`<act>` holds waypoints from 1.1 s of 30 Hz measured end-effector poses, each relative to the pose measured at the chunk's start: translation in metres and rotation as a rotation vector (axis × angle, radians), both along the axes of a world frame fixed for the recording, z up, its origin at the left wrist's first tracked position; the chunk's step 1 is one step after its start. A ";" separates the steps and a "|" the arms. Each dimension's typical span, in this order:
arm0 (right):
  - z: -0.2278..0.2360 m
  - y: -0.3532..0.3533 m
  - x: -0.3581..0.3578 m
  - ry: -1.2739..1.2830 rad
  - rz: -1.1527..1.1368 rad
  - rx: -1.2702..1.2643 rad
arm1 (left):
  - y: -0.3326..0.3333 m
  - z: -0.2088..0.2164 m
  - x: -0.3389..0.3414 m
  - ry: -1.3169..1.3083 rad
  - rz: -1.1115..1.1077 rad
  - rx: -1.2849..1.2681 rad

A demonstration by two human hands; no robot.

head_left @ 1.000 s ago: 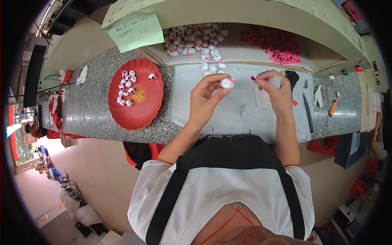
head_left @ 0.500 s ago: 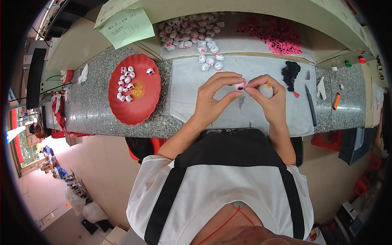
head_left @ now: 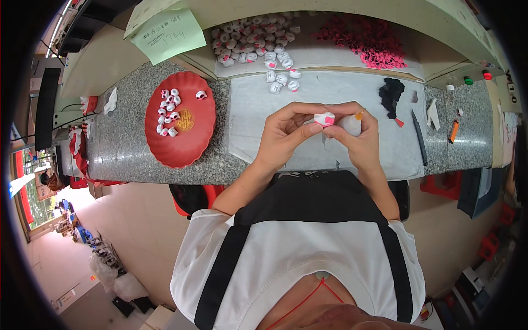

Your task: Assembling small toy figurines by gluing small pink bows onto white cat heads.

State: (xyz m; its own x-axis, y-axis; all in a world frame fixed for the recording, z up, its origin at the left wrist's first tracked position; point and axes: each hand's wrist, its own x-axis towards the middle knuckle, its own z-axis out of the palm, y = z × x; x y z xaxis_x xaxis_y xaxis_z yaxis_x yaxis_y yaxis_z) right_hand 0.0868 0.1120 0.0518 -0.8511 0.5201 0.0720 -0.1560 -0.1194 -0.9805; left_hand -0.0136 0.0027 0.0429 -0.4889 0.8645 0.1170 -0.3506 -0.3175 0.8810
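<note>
Between the fingertips of both hands is a small rounded white piece with a bright pink patch (head_left: 324, 119). My left hand (head_left: 283, 132) pinches its left side with thumb and fingers. With thumb and index finger my right hand (head_left: 364, 144) presses its right side. A small white squeeze bottle with an orange tip (head_left: 351, 125) is tucked in my right palm. Several similar white pieces (head_left: 282, 80) lie just beyond my hands on the white sheet (head_left: 250, 110). A red scalloped plate (head_left: 179, 151) at the left holds several white pieces with pink and dark parts.
A shelf at the back bears a heap of white pieces (head_left: 253, 41) and a pile of pink parts (head_left: 379, 52). To the right lie a black crumpled cloth (head_left: 391, 96), a dark pen-like tool (head_left: 419, 140) and an orange-handled cutter (head_left: 454, 132). A green note (head_left: 168, 36) hangs from the shelf.
The white piece has been turned so its pink patch faces up. My right fingers have come in from pinching its pink edge to pressing its side, and both hands are closer together.
</note>
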 end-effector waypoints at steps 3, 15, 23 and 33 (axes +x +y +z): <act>-0.002 0.000 0.002 -0.004 -0.009 -0.003 | -0.001 -0.001 0.002 0.002 0.008 0.029; 0.000 -0.001 0.004 0.016 0.018 -0.095 | -0.002 -0.001 0.008 0.117 0.080 -0.050; 0.001 0.000 0.005 0.025 0.023 -0.070 | -0.002 -0.003 0.011 0.056 0.100 -0.056; -0.013 0.003 0.001 -0.029 0.093 -0.236 | 0.002 -0.020 0.004 -0.073 0.000 0.085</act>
State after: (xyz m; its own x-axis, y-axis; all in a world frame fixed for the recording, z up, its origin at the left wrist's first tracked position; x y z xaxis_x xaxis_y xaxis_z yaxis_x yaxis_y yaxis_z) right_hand 0.0876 0.1146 0.0390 -0.8959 0.4392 -0.0674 -0.1058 -0.3581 -0.9277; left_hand -0.0096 0.0046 0.0226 -0.4987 0.8530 0.1537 -0.4130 -0.3898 0.8231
